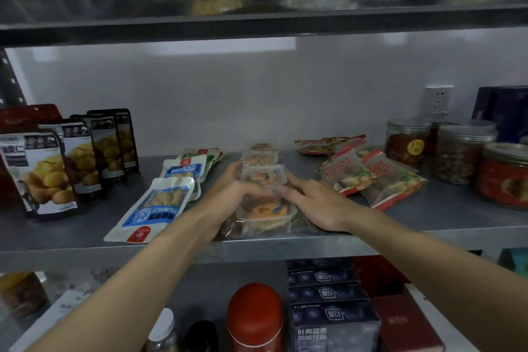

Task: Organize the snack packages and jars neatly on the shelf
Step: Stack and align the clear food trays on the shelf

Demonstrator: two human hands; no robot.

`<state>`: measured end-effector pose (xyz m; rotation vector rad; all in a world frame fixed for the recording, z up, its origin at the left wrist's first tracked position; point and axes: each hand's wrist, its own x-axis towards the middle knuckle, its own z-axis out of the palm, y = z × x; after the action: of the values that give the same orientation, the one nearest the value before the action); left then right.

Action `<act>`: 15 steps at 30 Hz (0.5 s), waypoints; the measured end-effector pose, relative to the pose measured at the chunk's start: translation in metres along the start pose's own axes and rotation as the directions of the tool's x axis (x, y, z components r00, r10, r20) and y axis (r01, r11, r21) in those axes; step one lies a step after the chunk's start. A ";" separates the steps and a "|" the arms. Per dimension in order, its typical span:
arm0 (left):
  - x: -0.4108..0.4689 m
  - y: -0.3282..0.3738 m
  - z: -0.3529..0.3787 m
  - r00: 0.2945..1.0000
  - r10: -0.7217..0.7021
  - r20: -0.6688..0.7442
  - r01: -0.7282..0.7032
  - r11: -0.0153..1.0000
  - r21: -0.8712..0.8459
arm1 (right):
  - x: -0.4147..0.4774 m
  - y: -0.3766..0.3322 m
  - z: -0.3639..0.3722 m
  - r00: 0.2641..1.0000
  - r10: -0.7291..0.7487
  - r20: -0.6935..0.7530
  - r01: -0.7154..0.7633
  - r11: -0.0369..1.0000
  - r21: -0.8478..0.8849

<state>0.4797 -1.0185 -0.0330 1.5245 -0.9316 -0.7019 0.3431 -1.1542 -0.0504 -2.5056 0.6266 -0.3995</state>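
While clear trays (264, 174) line the shelf (85, 237), both hands clasp one: left hand (228, 200), right hand (317, 206).

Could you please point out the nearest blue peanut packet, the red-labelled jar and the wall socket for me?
Blue peanut packet (154, 208): head view, middle of its front.
Red-labelled jar (504, 180): head view, red side label.
Wall socket (437, 99): head view, white faceplate.

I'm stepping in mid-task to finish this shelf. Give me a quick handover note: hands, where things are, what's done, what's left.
Left hand and right hand: both pressed against the sides of the clear trays, lined front to back at the shelf centre.
Done: chestnut bags stand in a row at left; jars grouped at right.
Left: straighten the trays; the blue peanut packs lie askew, the red-edged packets are a loose heap.
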 end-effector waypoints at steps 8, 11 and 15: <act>0.027 0.013 0.000 0.993 -0.059 -0.101 0.050 0.994 -0.096 | 0.015 -0.012 -0.013 0.980 0.158 -0.122 -0.112 0.943 0.314; 0.046 0.001 0.001 0.995 -0.092 -0.047 0.085 0.987 -0.134 | 0.027 -0.016 -0.010 0.974 0.203 -0.096 -0.141 0.886 0.442; 0.050 -0.007 0.005 0.998 -0.026 -0.055 0.014 0.980 -0.197 | 0.031 -0.020 -0.003 0.988 0.146 -0.046 -0.098 0.835 0.542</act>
<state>0.5019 -1.0635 -0.0376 1.3731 -0.7811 -0.7390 0.3756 -1.1563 -0.0325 -1.9068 0.6028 -0.5520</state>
